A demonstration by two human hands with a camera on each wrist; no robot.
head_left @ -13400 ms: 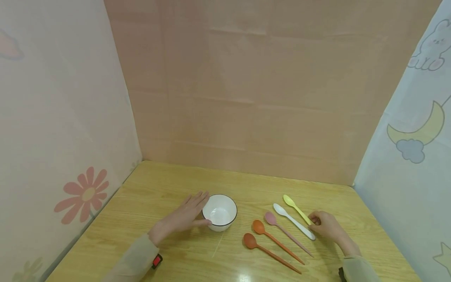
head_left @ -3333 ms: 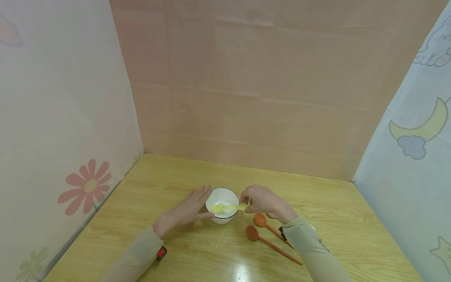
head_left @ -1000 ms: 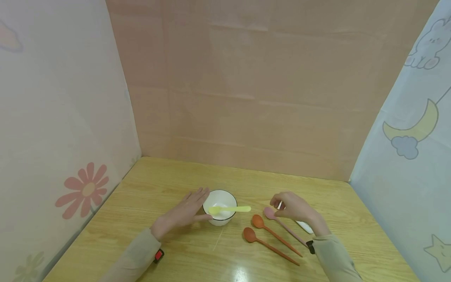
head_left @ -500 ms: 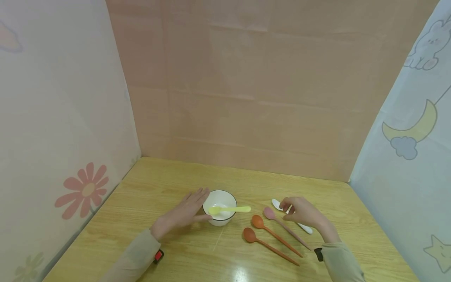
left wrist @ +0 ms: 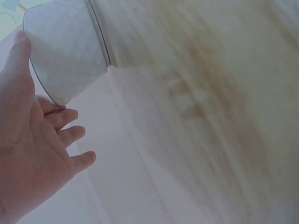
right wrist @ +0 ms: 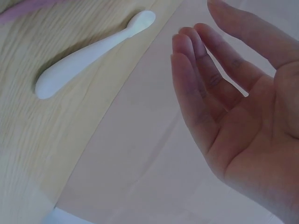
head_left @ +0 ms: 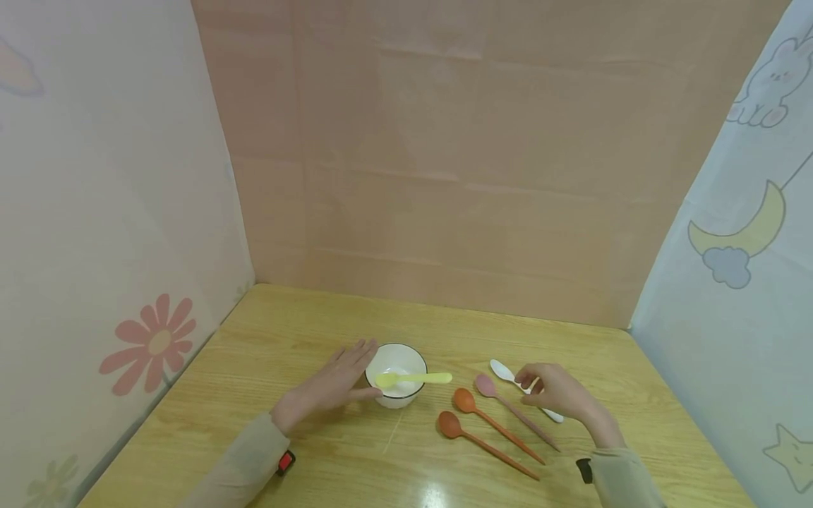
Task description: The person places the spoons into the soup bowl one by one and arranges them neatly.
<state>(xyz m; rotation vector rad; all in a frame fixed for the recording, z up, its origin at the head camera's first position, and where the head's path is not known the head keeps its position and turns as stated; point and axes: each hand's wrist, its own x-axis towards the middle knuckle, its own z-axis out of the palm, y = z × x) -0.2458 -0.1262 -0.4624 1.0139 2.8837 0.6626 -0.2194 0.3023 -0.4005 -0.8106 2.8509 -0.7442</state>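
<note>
My left hand (head_left: 330, 388) rests against the left side of a white bowl (head_left: 395, 402) with a dark rim, its fingers loosely extended. In the left wrist view the thumb and fingertips lie right at the rim of the bowl (left wrist: 65, 46). A yellow spoon (head_left: 427, 378) leans in the bowl, its handle sticking out over the right rim. My right hand (head_left: 559, 391) hovers over the handle of a white spoon (head_left: 502, 370), fingers slightly bent with nothing between them. The right wrist view shows the whole white spoon (right wrist: 79, 60) lying on the table, apart from the fingers.
Between bowl and right hand lie a pink spoon (head_left: 486, 385), an orange spoon (head_left: 464, 400) and a brownish-orange spoon (head_left: 449, 424), all slanting alike on the wooden table (head_left: 305, 317). Cloth-covered walls (head_left: 444, 212) enclose the back and sides.
The yellow spoon went from the table's right side into the bowl, carried and released by my right hand. That hand then moved right, over the white spoon. My left hand stays at the bowl.
</note>
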